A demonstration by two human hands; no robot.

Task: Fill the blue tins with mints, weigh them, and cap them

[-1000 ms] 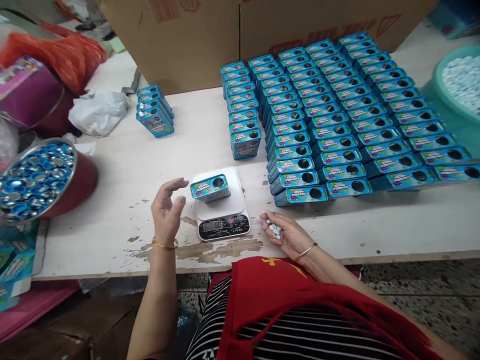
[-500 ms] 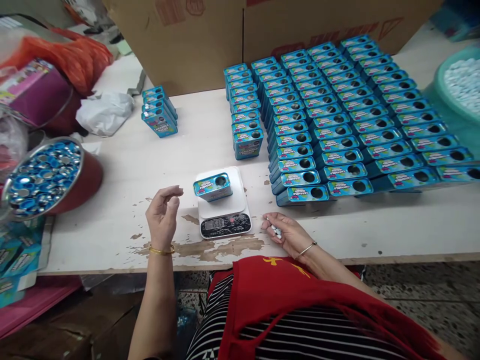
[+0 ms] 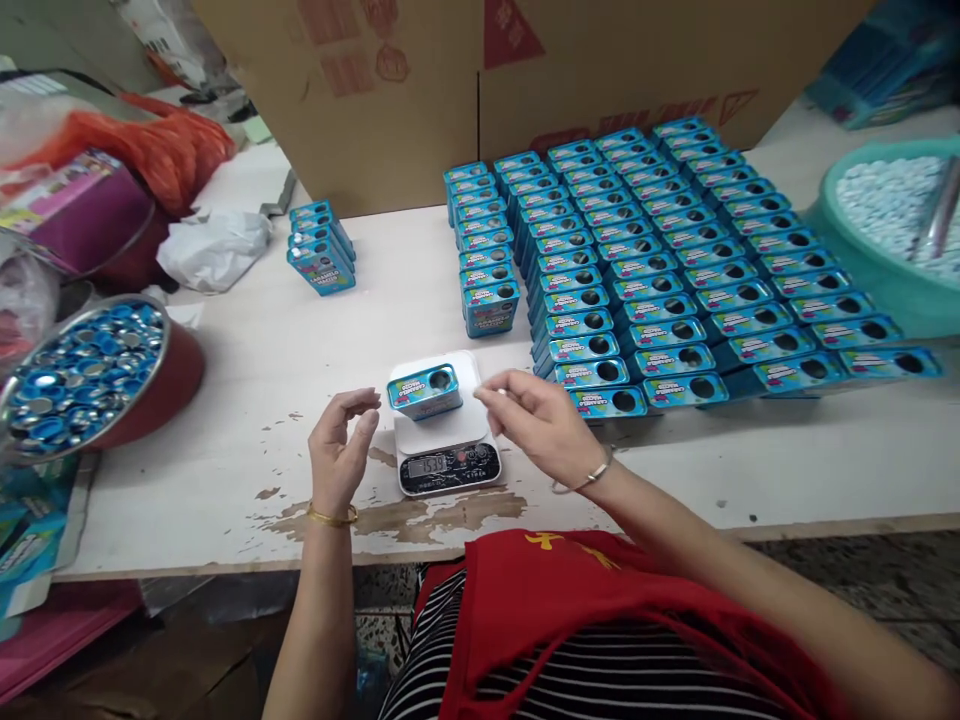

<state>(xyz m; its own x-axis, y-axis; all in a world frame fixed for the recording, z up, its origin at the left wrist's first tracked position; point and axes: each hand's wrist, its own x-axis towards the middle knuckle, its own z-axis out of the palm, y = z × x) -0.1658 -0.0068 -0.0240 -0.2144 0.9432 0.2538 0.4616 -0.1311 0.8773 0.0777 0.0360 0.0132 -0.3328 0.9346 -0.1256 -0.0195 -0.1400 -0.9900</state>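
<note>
A blue candy tin with a round hole in its top stands on a small white kitchen scale, whose display shows digits. To the left of the scale my left hand is raised with curved fingers, its thumb apart, holding nothing and not touching the tin. At the scale's right edge is my right hand, its thumb and forefinger pinched on a small white candy. Its other fingers are curled; whatever lies in the palm is hidden.
Rows of blue tins with holes fill the table's right side. Several tins stand at back left. A red pot holds blue-and-silver caps. A green tub of white candies sits far right. A big cardboard box stands behind.
My right hand has moved up and left from the table's front to the scale's edge. My left hand has shifted slightly right. The camera's view has tilted up a little.
</note>
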